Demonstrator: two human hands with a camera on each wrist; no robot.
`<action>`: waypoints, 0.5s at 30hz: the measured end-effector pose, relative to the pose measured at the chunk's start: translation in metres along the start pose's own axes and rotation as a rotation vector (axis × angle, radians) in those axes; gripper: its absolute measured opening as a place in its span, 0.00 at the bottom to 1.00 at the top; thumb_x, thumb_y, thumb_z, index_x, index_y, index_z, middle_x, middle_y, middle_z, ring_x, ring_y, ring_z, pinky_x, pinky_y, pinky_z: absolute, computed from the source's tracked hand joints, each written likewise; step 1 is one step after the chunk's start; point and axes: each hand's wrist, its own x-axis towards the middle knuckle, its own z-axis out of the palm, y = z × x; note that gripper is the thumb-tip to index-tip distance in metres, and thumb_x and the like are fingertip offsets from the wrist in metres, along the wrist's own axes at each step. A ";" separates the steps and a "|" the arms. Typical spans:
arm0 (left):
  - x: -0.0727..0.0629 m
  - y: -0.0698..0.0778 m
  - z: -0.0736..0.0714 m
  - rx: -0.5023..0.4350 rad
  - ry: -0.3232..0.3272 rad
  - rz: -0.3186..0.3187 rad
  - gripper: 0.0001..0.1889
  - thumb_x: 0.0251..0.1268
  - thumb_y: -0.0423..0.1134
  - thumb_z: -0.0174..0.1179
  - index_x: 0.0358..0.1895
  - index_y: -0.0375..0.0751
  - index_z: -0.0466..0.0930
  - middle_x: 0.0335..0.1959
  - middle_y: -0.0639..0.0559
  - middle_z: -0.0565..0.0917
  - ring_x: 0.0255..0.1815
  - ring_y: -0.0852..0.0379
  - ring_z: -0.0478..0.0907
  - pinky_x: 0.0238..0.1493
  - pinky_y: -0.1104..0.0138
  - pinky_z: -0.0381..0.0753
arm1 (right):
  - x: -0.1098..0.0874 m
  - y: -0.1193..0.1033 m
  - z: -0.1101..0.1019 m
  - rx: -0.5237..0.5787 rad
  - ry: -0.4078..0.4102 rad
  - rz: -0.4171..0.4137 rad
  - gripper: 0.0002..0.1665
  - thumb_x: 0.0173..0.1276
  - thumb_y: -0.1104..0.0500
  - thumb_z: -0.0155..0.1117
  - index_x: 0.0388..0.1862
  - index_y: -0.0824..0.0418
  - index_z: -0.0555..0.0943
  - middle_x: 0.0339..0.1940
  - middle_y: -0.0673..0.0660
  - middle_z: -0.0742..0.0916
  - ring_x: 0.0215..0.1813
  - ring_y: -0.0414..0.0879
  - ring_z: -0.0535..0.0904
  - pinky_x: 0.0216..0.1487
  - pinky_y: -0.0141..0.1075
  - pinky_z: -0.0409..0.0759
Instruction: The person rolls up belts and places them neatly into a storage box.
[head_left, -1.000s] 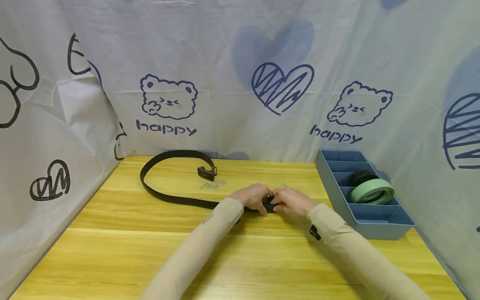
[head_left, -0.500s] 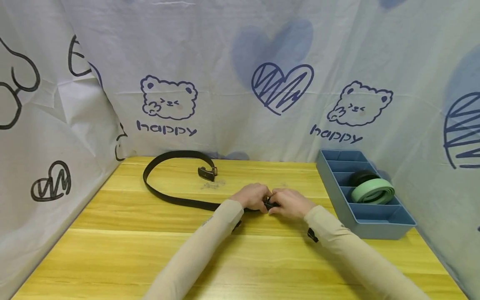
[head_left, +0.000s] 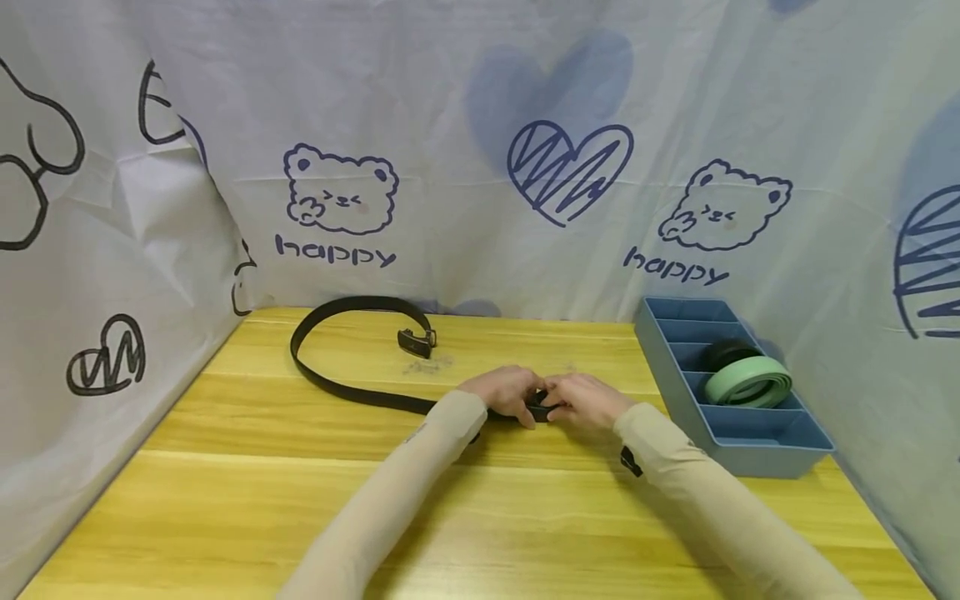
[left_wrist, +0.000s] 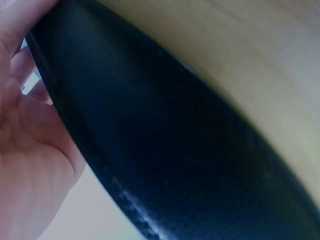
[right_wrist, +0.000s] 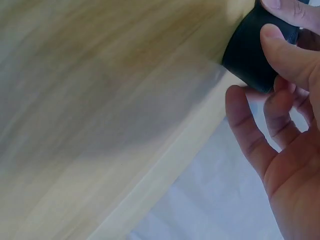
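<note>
A black belt (head_left: 375, 397) lies in a wide curve on the wooden table, its dark buckle (head_left: 415, 343) at the far end of the loop. Its other end is bent into a small roll (head_left: 542, 411) between both hands. My left hand (head_left: 504, 392) holds the belt at the left of this roll; in the left wrist view the strap (left_wrist: 150, 110) runs broadly past the palm. My right hand (head_left: 588, 400) pinches the roll from the right. In the right wrist view its thumb presses the curled strap (right_wrist: 252, 47), with the other fingers bent below.
A blue-grey divided tray (head_left: 765, 464) stands right of the right hand. A coiled green belt (head_left: 723, 386) and a black coil (head_left: 726, 353) rest in it. A printed white cloth (head_left: 465, 250) hangs behind the table.
The hands stay at nearly the same place, the right fingers closing in on the roll and then drawing back slightly. The belt's left loop has slid a little to the right.
</note>
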 end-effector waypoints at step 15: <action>0.005 0.010 0.010 -0.071 0.127 -0.099 0.21 0.51 0.43 0.76 0.51 0.48 0.86 0.44 0.56 0.86 0.25 0.63 0.74 0.29 0.71 0.73 | 0.003 -0.017 0.004 -0.075 0.046 0.102 0.02 0.64 0.61 0.69 0.33 0.53 0.86 0.34 0.49 0.82 0.32 0.39 0.75 0.34 0.33 0.75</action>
